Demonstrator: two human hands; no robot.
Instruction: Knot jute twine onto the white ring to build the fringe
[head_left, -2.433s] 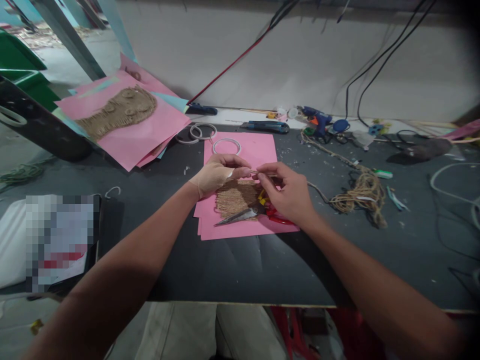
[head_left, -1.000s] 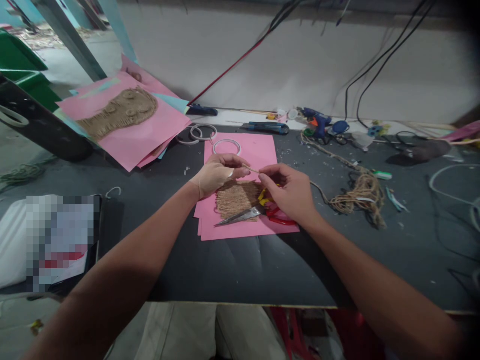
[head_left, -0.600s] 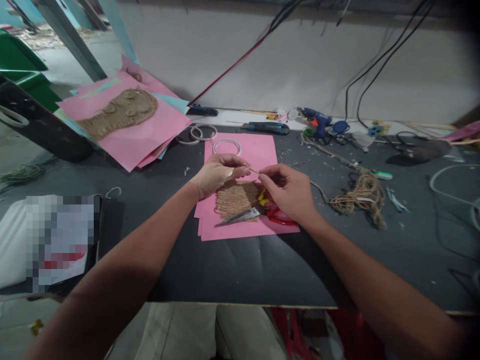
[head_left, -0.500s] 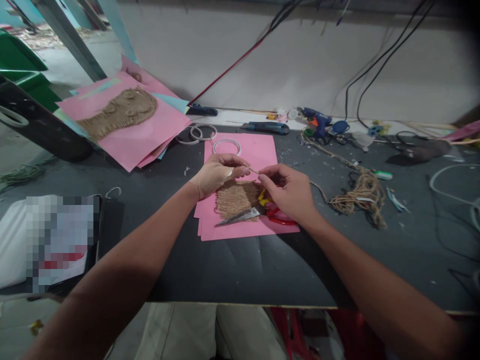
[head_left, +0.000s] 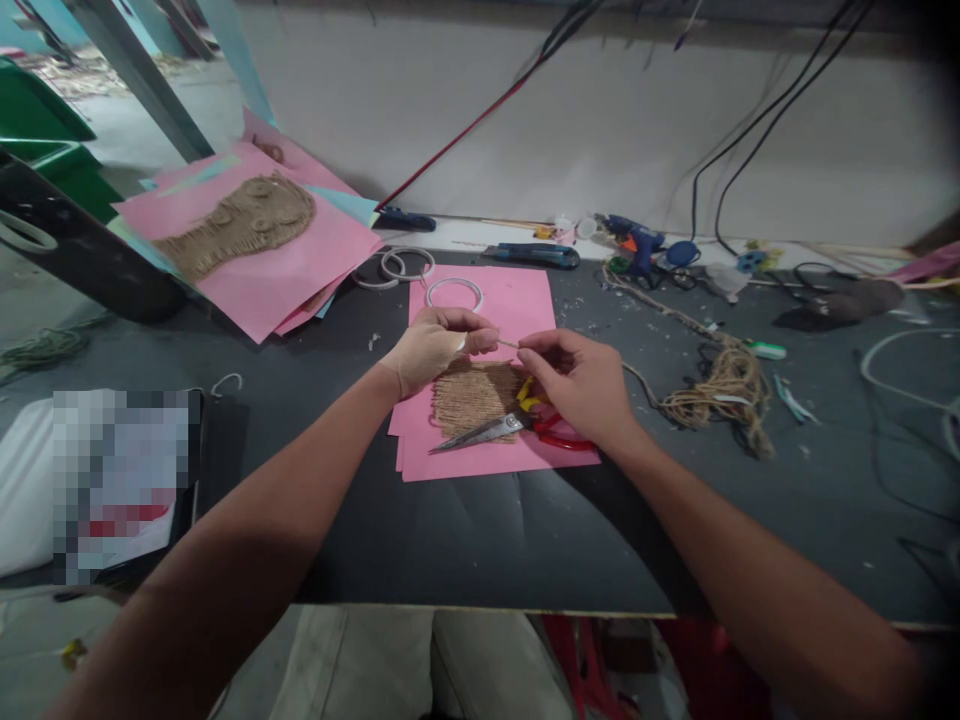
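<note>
A short stretch of tan twine (head_left: 508,344) spans the gap between my two hands. My left hand (head_left: 442,345) pinches one end of it between thumb and fingers. On the other side my right hand (head_left: 577,375) pinches the twine too, hiding part of it. Below them a patch of twine rows (head_left: 474,400) lies on pink paper (head_left: 450,465). Scissors (head_left: 495,430) with red and yellow handles rest partly over the patch, blades pointing left, handles partly under my right hand. A tangled heap of twine (head_left: 716,390) lies to the right, with a strand running toward my right hand.
White rings (head_left: 454,294) lie behind the pink paper. Along the wall are a blue cutter knife (head_left: 534,256) and a blue glue gun (head_left: 637,245). Stacked pink sheets (head_left: 259,300) carrying a twine piece (head_left: 247,222) stand back left. A white bundle (head_left: 26,480) lies front left.
Almost nothing differs. The twine between my hands looks slightly straighter and more level, and my right hand has shifted a touch to the right.
</note>
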